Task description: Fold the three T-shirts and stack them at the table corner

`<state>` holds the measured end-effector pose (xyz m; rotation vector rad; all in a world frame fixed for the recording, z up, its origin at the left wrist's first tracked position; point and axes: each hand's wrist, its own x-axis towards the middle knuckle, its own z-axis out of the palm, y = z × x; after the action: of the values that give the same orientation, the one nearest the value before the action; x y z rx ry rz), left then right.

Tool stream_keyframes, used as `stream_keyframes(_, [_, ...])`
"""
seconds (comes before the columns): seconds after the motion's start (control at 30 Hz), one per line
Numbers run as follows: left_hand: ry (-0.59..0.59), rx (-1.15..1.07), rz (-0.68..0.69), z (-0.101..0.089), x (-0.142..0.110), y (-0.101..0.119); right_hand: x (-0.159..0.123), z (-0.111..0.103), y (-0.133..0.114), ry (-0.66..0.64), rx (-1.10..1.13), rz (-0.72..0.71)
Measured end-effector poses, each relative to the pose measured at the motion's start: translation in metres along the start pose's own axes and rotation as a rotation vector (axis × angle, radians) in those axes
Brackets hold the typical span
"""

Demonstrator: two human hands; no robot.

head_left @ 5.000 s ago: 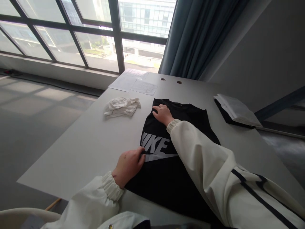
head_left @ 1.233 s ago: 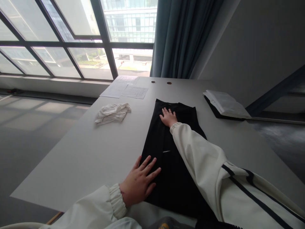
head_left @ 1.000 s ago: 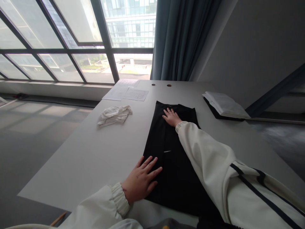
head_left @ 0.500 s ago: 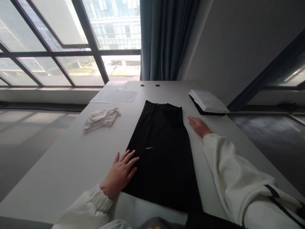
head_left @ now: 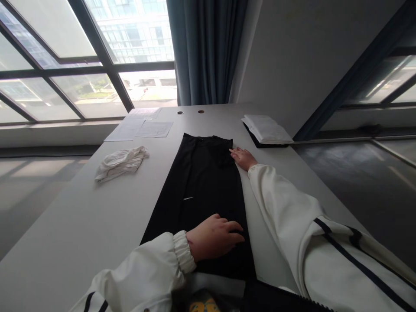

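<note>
A black T-shirt (head_left: 211,186) lies flat on the white table (head_left: 120,225), its left side folded inward so that only a small tip of the pale print shows. Its neckline points to the far end of the table. My left hand (head_left: 214,238) reaches across the shirt's lower part toward the right edge, fingers apart and slightly curved; whether it presses on the cloth I cannot tell. At the upper right edge, near the shoulder, my right hand (head_left: 243,158) rests with fingers stretched out, their tips at the fabric's border.
A crumpled white cloth (head_left: 121,164) sits left of the shirt. Sheets of paper (head_left: 154,128) lie at the far left of the table. A folded white plastic bag (head_left: 266,130) tops a dark item at the right edge. A blue curtain (head_left: 208,56) hangs behind.
The shirt's left side was folded over, covering most of the NIKE print. My right hand moved off the shirt to its right edge; my left hand crossed from the left edge toward the right.
</note>
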<state>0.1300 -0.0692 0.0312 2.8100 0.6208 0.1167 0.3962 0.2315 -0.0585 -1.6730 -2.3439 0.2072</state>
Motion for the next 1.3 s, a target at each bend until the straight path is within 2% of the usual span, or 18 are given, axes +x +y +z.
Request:
stream_keyframes(0.2, [-0.063, 0.050, 0.144, 0.019, 0.026, 0.007, 0.003, -0.001, -0.001, 0.008, 0.018, 0.006])
stream_keyframes(0.33, [-0.046, 0.072, 0.152, 0.023, 0.029, 0.011, 0.004, -0.001, 0.000, 0.005, 0.037, 0.006])
stream_keyframes(0.47, [-0.018, 0.074, 0.154, 0.020, 0.028, 0.013, 0.004, -0.002, 0.002, 0.019, 0.048, 0.004])
stream_keyframes(0.6, [-0.031, 0.061, 0.149, 0.005, 0.023, 0.014, 0.004, -0.001, 0.003, 0.049, 0.060, 0.008])
stream_keyframes(0.77, [0.033, 0.051, 0.078, -0.014, -0.002, 0.014, 0.006, 0.001, 0.005, 0.095, 0.090, -0.011])
stream_keyframes(0.97, [0.174, -0.010, -0.035, -0.014, -0.050, 0.006, 0.012, 0.002, -0.001, 0.217, 0.260, -0.002])
stream_keyframes(1.07, [0.222, -0.040, -0.054, -0.010, -0.070, 0.004, 0.016, 0.001, -0.013, 0.266, 0.338, 0.020])
stream_keyframes(1.23, [0.379, -0.083, -0.101, 0.000, -0.098, 0.007, 0.023, 0.004, -0.046, 0.340, 0.480, -0.046])
stream_keyframes(1.3, [0.407, -0.104, -0.122, 0.004, -0.108, 0.008, 0.028, 0.007, -0.058, 0.357, 0.535, -0.065])
